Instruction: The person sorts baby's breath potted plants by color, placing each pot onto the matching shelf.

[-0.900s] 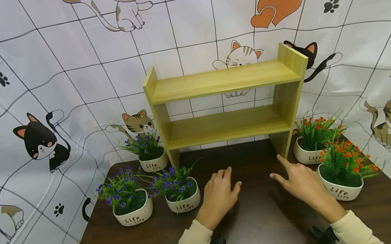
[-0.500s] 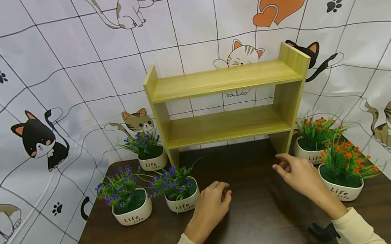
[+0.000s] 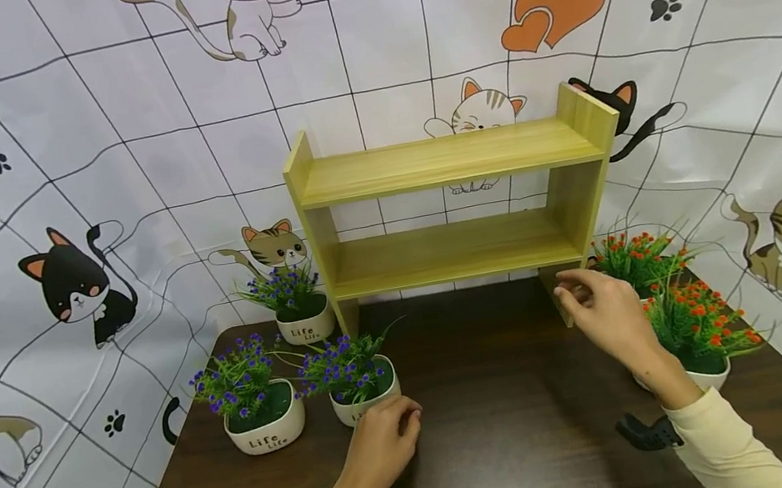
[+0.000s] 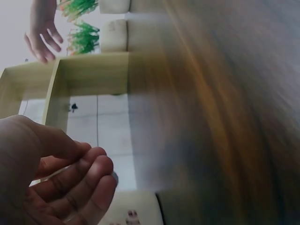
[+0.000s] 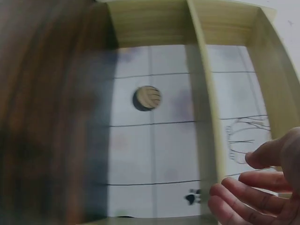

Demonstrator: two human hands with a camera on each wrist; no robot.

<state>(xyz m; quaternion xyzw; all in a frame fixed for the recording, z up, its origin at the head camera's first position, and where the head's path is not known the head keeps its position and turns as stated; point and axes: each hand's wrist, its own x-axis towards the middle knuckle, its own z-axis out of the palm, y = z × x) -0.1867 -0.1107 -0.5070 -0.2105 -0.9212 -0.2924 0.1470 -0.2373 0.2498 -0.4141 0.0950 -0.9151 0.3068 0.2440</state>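
Observation:
A light wooden two-tier shelf (image 3: 449, 252) stands at the back of the dark table. My right hand (image 3: 607, 317) is raised before the shelf's right side panel, overlapping the orange-flowered pots in the head view. Its fingers are loosely bent with nothing between them; in the right wrist view the fingers (image 5: 248, 199) overlap the shelf's middle board. On the left, my left hand (image 3: 382, 439) hovers just in front of a white pot with purple flowers (image 3: 373, 377), partly covering it. Seen from the left wrist, its fingers (image 4: 93, 173) hang loosely curled and hold nothing.
Two more purple-flowered pots, a front one (image 3: 267, 431) and a back one (image 3: 306, 324), stand left of the shelf. Orange-flowered pots, one in front (image 3: 705, 340) and one behind (image 3: 632, 263), flank its right. A cat-printed wall covering (image 3: 391, 41) hangs behind the table (image 3: 511, 437).
My left hand has drawn back toward the front left, its fingers bending loosely. My right hand has risen a little toward the shelf's right side. Shelf and pots have stayed put.

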